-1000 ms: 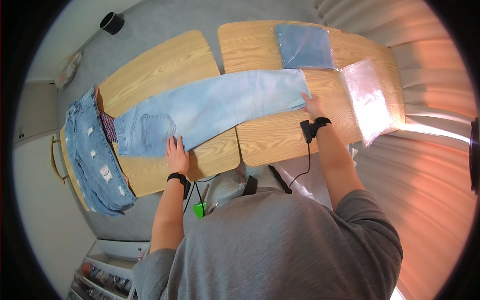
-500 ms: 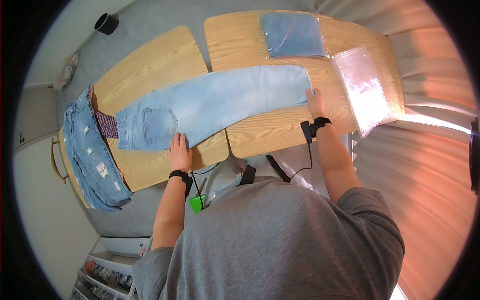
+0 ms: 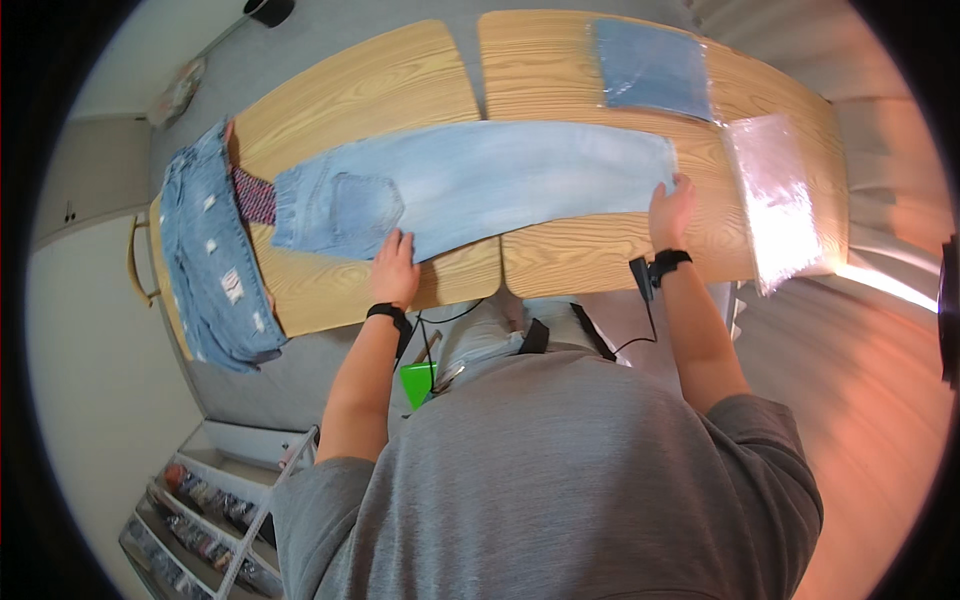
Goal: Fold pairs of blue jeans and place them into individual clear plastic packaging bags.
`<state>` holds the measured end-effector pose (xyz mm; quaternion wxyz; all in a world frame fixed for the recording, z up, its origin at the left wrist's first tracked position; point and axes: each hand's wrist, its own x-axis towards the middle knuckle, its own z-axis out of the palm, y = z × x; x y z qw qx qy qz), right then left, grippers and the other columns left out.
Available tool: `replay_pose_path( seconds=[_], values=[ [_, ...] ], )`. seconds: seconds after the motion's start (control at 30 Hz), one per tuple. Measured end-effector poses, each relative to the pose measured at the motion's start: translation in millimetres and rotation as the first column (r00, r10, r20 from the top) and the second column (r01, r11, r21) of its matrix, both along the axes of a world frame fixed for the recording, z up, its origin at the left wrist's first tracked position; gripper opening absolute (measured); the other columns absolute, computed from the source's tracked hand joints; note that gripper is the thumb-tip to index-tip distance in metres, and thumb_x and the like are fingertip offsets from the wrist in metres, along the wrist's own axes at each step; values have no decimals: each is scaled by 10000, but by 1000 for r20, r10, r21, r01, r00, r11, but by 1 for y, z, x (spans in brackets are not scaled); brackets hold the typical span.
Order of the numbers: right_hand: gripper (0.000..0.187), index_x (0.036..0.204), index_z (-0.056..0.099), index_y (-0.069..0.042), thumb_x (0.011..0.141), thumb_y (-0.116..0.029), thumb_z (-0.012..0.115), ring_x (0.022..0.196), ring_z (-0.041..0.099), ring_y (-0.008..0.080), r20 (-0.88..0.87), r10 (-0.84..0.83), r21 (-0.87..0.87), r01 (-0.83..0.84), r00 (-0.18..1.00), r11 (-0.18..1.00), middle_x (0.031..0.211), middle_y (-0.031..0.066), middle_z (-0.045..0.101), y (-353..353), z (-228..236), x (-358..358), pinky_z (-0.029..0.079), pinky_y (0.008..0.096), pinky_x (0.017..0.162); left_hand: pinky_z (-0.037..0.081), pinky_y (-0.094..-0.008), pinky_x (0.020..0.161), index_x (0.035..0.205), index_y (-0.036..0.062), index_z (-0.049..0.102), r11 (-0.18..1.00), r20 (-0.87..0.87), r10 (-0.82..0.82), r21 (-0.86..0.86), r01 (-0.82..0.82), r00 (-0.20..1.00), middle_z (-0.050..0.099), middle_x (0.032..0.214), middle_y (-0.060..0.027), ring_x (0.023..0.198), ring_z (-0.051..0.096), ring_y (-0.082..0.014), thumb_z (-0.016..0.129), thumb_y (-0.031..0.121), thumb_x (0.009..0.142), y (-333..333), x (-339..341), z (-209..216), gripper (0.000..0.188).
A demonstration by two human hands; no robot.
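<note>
A pair of light blue jeans (image 3: 520, 172), folded lengthwise, stretches across two wooden tables. Its elastic waist and a back pocket (image 3: 365, 203) are at the left, and the leg hem is at the right. My left hand (image 3: 396, 270) rests its extended fingers on the near edge, just below the pocket. At the hem's near corner, my right hand (image 3: 671, 212) has thumb and fingers closed around the fabric's edge. Darker ripped jeans (image 3: 220, 260) lie crosswise at the left end, hanging over the table's near edge.
A patterned cloth (image 3: 254, 196) shows between the two jeans. At the right lie a clear bag of folded denim (image 3: 652, 68) and a shiny clear plastic bag (image 3: 775, 200). A gap divides the left table (image 3: 370, 80) from the right table (image 3: 545, 50). A shelf rack (image 3: 215, 490) stands lower left.
The whole view has shifted, so tables and jeans appear farther right and slightly higher. Both hands keep nearly the same places on the light jeans.
</note>
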<state>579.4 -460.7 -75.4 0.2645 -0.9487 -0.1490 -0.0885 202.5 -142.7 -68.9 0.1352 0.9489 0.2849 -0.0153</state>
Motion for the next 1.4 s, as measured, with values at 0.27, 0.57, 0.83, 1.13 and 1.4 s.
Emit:
replay_pose_path(
  seconds=[0.27,0.57,0.83,1.13,1.4],
  values=[
    [411,1243,533,-62,841,-138,564,1187,510,267,36,893,-8,-893,449,449,1300,108,542,156,34,-202,382,409,1015,462,-448,895,1147,81,575,987,-117,-75,-147,58,990,591,1197,-117,1118,550,-290,529,187,838,23,14,31,330],
    [303,1089,587,-74,793,-138,577,1123,559,248,13,907,-123,-900,420,419,1142,61,620,207,-10,-230,466,359,886,485,-426,819,1150,85,603,937,126,-230,-240,254,965,647,1005,-138,943,607,-322,587,172,784,40,-3,50,377],
    [258,1046,599,-92,790,-109,609,1147,573,218,21,892,-38,-891,451,452,1101,51,639,196,-14,-227,469,350,911,427,-401,848,1100,118,621,979,81,-200,46,197,977,592,1145,-37,1062,549,-246,667,50,699,92,-52,9,409],
    [182,1026,589,-81,855,-144,599,934,583,301,-98,726,-20,-731,680,682,928,103,624,179,-8,-202,455,419,784,481,-442,745,865,36,643,978,188,-30,-197,67,982,646,894,-143,856,591,-351,593,127,876,126,-41,7,104],
    [190,832,495,-80,895,-229,594,664,602,295,-229,590,-237,-632,774,738,668,84,608,216,-9,-183,446,434,628,445,-437,744,879,56,605,999,-27,47,21,-46,999,610,891,-120,871,570,-327,571,210,899,118,-1,8,158]
  ],
)
